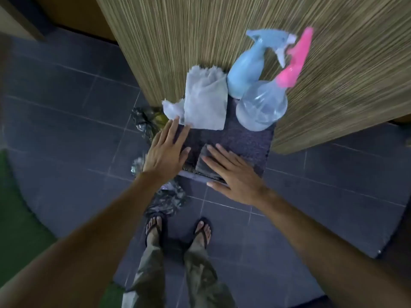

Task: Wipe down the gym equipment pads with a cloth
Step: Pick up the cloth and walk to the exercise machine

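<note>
While both hands lay flat with straight fingers on the dark pad (244,141), the left hand (165,152) rested near its left edge and the right hand (233,174) pressed a small dark folded piece (205,161). Just beyond the left fingertips lay the grey cloth (204,101), beside a blue spray bottle (249,72) and a clear spray bottle (262,107) with a pink trigger, against a striped wooden wall (200,30).

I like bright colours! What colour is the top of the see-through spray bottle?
Pink. The clear spray bottle has a pink trigger top, seen in the head view.
</note>
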Demonstrator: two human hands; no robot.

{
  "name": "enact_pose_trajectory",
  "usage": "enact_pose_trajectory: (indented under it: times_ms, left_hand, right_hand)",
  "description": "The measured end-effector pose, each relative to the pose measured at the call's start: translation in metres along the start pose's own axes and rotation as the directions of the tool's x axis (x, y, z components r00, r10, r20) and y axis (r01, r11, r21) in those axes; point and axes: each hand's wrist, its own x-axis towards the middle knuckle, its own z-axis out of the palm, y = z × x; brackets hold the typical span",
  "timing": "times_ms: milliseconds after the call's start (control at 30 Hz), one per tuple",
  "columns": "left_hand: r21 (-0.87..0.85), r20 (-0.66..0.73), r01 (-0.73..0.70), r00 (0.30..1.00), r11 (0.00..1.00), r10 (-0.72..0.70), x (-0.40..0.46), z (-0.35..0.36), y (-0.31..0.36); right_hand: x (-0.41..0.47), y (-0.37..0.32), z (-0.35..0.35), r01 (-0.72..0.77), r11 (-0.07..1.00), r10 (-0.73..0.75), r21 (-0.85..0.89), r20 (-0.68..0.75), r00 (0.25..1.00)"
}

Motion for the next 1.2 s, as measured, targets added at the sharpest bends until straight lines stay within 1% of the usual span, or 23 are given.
enact_pose_trajectory:
  times_ms: [67,133,267,367,433,467,533,567,667,733,767,800,833,867,933,1000,1067,1133,1200]
  left_hand:
    - [0.022,-0.033,-0.011,0.999,1.0,0.011,0.003,0.013,-0.004]
    - [0.042,-0.051,-0.011,0.999,0.999,0.013,-0.001,0.026,-0.008]
    - [0.019,-0.077,-0.009,0.997,1.0,0.01,-0.002,0.038,-0.009]
    - [0.016,-0.077,0.016,0.997,1.0,-0.015,-0.001,0.04,-0.007]
    - [0.022,-0.057,0.016,0.998,1.0,-0.015,-0.002,0.039,-0.006]
    - [0.029,-0.036,0.019,0.999,0.999,-0.018,-0.003,0.037,-0.006]
    - [0.028,0.001,0.041,0.999,0.999,-0.041,-0.005,0.032,-0.003]
    - [0.031,0.024,0.056,0.998,0.998,-0.057,-0.007,0.028,0.0]
    - [0.003,0.083,0.142,0.986,0.99,-0.142,-0.023,0.013,0.016]
    - [-0.044,0.136,0.214,0.969,0.976,-0.206,-0.044,0.003,0.03]
    - [-0.067,0.17,0.254,0.956,0.965,-0.24,-0.058,-0.003,0.036]
    - [-0.089,0.2,0.295,0.941,0.951,-0.273,-0.074,-0.008,0.043]
    - [-0.11,0.236,0.341,0.921,0.934,-0.308,-0.091,-0.012,0.049]
    - [-0.128,0.267,0.387,0.9,0.913,-0.344,-0.108,-0.018,0.056]
    - [-0.159,0.358,0.493,0.836,0.855,-0.416,-0.144,-0.028,0.067]
    - [-0.163,0.44,0.576,0.769,0.801,-0.463,-0.18,-0.037,0.075]
    - [-0.168,0.514,0.64,0.706,0.75,-0.487,-0.219,-0.04,0.075]
    - [-0.189,0.578,0.714,0.636,0.674,-0.511,-0.262,-0.037,0.071]
    - [-0.211,0.6,0.781,0.578,0.588,-0.553,-0.307,-0.031,0.066]
  right_hand:
    - [0.014,0.012,0.009,0.109,0.981,-0.117,-0.158,-0.039,0.992]
    - [0.026,0.021,0.014,0.156,0.954,-0.174,-0.255,-0.046,0.984]
    - [0.034,0.033,0.02,0.225,0.925,-0.255,-0.304,-0.061,0.965]
    - [0.035,0.033,0.024,0.231,0.918,-0.27,-0.324,-0.082,0.959]
    - [0.034,0.031,0.029,0.219,0.921,-0.271,-0.321,-0.126,0.954]
    - [0.034,0.031,0.03,0.207,0.929,-0.266,-0.306,-0.162,0.95]
    - [0.034,0.027,0.026,0.176,0.959,-0.225,-0.221,-0.219,0.95]
    - [0.033,0.024,0.021,0.163,0.974,-0.195,-0.158,-0.21,0.958]
    - [0.028,0.011,0.006,0.094,0.994,-0.087,0.061,-0.109,0.99]
    - [0.02,-0.003,-0.003,0.011,0.989,0.005,0.15,-0.105,0.994]
    - [0.015,-0.012,-0.008,-0.033,0.974,0.05,0.223,-0.068,0.996]
    - [0.01,-0.021,-0.013,-0.087,0.947,0.092,0.309,-0.003,0.996]
    - [0.004,-0.031,-0.018,-0.141,0.914,0.119,0.38,0.079,0.99]
    - [-0.002,-0.042,-0.022,-0.193,0.89,0.139,0.412,0.157,0.978]
    - [-0.013,-0.066,-0.027,-0.246,0.888,0.157,0.388,0.246,0.956]
    - [-0.023,-0.091,-0.026,-0.261,0.899,0.146,0.353,0.321,0.936]
    - [-0.031,-0.117,-0.019,-0.255,0.909,0.108,0.329,0.406,0.908]
    - [-0.036,-0.144,-0.01,-0.23,0.931,0.069,0.283,0.483,0.873]
    - [-0.041,-0.177,0.003,-0.176,0.959,0.033,0.221,0.53,0.847]
